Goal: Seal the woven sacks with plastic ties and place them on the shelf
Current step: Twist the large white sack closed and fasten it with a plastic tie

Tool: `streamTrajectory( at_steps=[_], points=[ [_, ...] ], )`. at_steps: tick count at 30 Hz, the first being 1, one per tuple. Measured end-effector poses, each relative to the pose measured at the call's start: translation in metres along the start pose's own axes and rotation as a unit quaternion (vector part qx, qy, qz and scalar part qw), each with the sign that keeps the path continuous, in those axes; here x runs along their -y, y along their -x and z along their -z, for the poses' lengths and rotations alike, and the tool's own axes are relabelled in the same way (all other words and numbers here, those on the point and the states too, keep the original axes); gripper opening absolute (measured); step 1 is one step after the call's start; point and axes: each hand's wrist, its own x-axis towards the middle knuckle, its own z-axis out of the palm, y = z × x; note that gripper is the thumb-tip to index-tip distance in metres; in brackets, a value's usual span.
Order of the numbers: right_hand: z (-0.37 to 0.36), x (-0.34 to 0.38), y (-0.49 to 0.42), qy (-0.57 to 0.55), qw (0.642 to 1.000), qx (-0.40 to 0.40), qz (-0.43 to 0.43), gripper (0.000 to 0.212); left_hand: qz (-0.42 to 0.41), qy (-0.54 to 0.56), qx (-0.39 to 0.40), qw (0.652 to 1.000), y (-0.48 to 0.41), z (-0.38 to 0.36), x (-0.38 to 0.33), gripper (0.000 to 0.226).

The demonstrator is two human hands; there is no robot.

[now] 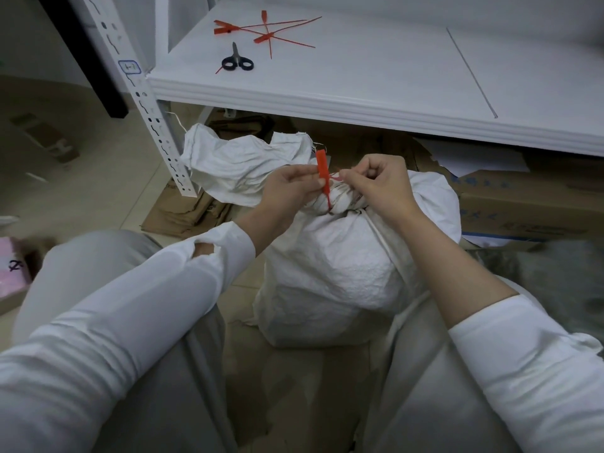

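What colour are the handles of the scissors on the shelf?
Dark, nearly black, maybe navy; the head view shows the scissors on the shelf.

Storeroom, looks like. White metal shelf (359, 93) at 12 o'clock on a slotted upright (143, 103) with a handwritten label (129, 67). Loose red ties (264, 31) and scissors (237, 60) lie on it. On the tiled floor (108, 165): flattened cardboard (186, 214) at 9 o'clock, printed carton (523, 204) at 3 o'clock.

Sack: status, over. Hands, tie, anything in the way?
Left hand pinches tie tag, right hand pinches its tail. Tie looped round sack neck; sack on floor, not shelved. Scissors and spare ties lie on shelf, left end.
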Motion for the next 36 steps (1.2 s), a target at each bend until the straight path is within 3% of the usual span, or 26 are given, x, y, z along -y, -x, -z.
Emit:
streamTrajectory(
  at_steps=[7, 10, 14, 36],
  points=[
    [-0.009, 0.001, -0.005, 0.059, 0.998, 0.003, 0.020, 0.020, 0.006, 0.038, -0.067, 0.997, -0.005, -0.005, -0.002, 0.029],
    [-0.012, -0.002, -0.007, 0.095, 0.995, 0.000, 0.041, 0.028, 0.002, 0.043, -0.075, 0.996, -0.007, -0.008, -0.002, 0.029],
    [-0.015, -0.005, -0.007, 0.125, 0.990, -0.001, 0.066, 0.022, -0.007, 0.037, -0.073, 0.997, -0.007, -0.007, -0.001, 0.028],
    [-0.021, -0.009, -0.010, 0.129, 0.989, -0.031, 0.064, 0.016, -0.020, 0.024, -0.089, 0.995, -0.009, -0.010, 0.004, 0.026]
  ],
)
